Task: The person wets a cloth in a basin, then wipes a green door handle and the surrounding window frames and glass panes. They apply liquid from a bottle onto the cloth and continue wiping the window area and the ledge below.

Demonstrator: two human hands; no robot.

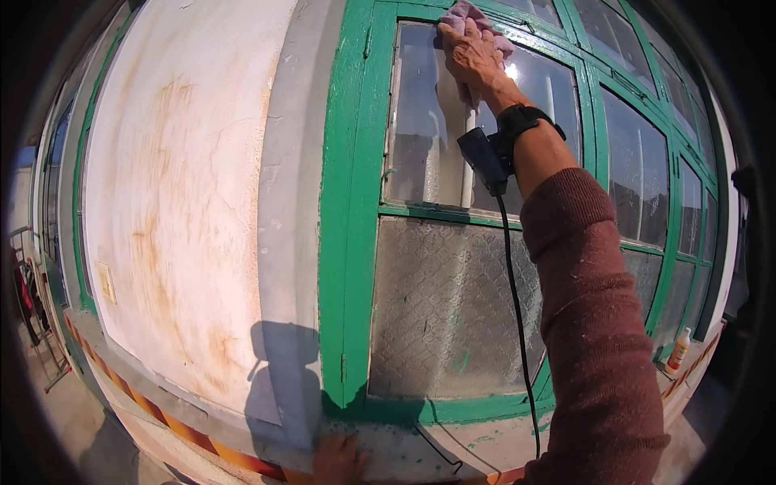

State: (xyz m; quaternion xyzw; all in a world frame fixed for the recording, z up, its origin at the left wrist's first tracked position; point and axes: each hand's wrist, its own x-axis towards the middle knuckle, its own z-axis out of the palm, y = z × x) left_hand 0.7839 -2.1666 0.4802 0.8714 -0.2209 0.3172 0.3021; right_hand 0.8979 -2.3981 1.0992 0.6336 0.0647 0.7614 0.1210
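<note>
My right hand (476,57) presses a pinkish-mauve cloth (465,12) against the upper part of a glass window pane (418,115), close to the top rail of the green-painted window frame (351,200). The hand's fingers point upward, and part of the cloth hangs below the palm. Low in the view, my left hand (341,458) rests on the window sill (388,442) with no object visible in it; the picture's lower edge cuts it off. Beneath the clear pane sits a patterned frosted glass pane (448,309) flecked with green paint.
A black strap device (485,160) with a hanging cable (515,291) is on my right wrist. A metal window hook (439,448) lies on the sill. Farther right stands a plastic bottle (678,351). Left is a stained white wall (176,200) with a wall switch (107,282).
</note>
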